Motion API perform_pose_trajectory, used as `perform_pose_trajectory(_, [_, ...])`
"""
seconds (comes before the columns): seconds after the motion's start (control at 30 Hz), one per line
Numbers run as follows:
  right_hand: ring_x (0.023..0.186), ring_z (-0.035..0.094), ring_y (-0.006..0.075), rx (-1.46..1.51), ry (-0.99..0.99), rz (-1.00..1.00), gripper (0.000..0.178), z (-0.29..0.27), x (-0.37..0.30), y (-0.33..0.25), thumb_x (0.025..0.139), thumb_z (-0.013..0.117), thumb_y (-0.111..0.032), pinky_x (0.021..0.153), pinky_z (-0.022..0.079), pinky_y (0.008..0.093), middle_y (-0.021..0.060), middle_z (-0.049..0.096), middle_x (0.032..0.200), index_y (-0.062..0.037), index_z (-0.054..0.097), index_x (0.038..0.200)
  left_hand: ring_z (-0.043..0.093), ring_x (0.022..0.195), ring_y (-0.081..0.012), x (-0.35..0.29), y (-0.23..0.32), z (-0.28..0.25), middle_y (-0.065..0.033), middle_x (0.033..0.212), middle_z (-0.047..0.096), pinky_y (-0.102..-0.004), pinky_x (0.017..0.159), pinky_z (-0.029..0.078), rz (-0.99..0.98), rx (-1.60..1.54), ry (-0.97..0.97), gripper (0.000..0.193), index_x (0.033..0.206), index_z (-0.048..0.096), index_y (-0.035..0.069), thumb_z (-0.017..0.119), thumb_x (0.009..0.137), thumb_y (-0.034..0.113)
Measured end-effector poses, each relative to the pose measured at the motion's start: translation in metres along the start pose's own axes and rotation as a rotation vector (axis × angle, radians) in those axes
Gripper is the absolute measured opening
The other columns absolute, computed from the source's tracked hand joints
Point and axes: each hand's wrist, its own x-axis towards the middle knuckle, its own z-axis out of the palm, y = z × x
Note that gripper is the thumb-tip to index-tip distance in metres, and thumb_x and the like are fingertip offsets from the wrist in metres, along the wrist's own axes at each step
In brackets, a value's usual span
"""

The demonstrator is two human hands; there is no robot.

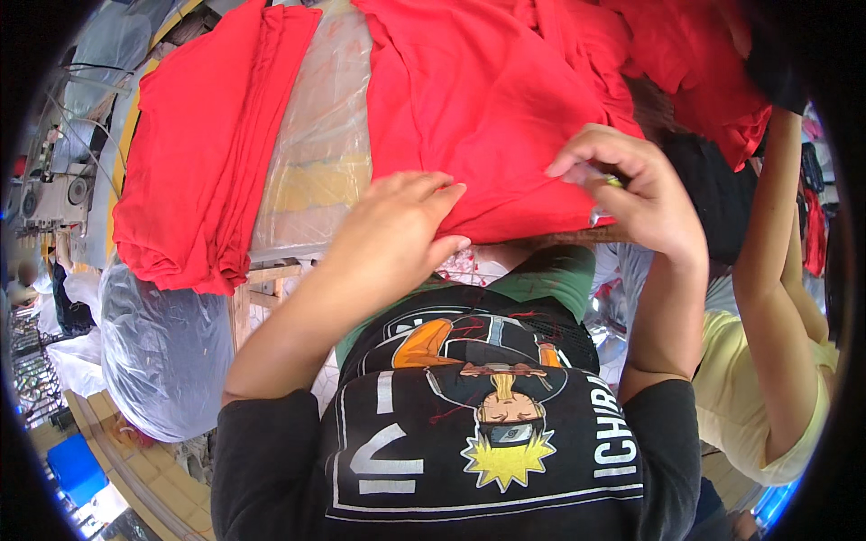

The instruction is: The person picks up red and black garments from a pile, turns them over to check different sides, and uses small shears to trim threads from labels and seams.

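Red cloth garments (487,99) lie spread on the table in front of me. My left hand (406,212) rests on the near left edge of the cloth, fingers stretched out and thumb apart, holding nothing. Over the right part of the cloth, my right hand (631,185) is curled around small thread snips (595,216). Only their metal tip and a yellow-green bit show; the palm hides the rest. Its thumb and forefinger are bent toward the red cloth, and whether they pinch a thread cannot be made out.
A folded stack of red garments (207,135) lies at the left, beside a plastic-covered strip of table (311,135). At the right a co-worker's arm (771,207) reaches toward more red cloth (695,63). Black cloth (713,180) lies near it. A large clear plastic bag (162,352) stands at lower left.
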Motion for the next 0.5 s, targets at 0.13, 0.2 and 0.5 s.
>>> perform_pose_trajectory(0.13, [0.091,0.065,0.0265,-0.346,0.012,-0.096,0.029,0.034,0.013,0.015,0.074,0.073,-0.005,0.076,0.052,0.0335,0.0124,0.064,0.105,-0.0021,0.065,0.102,0.057,0.108,-0.0318,0.012,-0.03,0.045,-0.0141,0.117,0.061,-0.0363,0.095,0.044,-0.042,-0.15,0.098,0.029,0.109,0.063,0.002,0.065,0.086,0.02])
perform_pose_trajectory(0.2, [0.092,0.065,0.0311,-0.535,0.083,-0.064,0.033,0.045,0.013,0.026,0.074,0.074,-0.01,0.075,0.053,0.0379,0.013,0.064,0.111,-0.0035,0.065,0.105,0.062,0.091,-0.0268,0.016,-0.039,0.036,-0.0112,0.1,0.066,-0.0364,0.085,0.047,-0.048,-0.461,0.23,0.023,0.104,0.06,0.001,0.06,0.092,0.021])
perform_pose_trajectory(0.5, [0.077,0.05,0.0036,0.35,0.208,0.098,0.01,-0.034,0.014,0.032,0.087,0.066,-0.008,0.071,0.04,0.0203,-0.0043,0.057,0.081,0.0001,0.062,0.09,0.056,0.092,-0.0062,0.003,-0.067,-0.016,-0.0017,0.1,0.063,-0.0243,0.083,0.046,-0.194,-1.147,0.555,0.022,0.111,0.057,0.002,0.051,0.099,0.02])
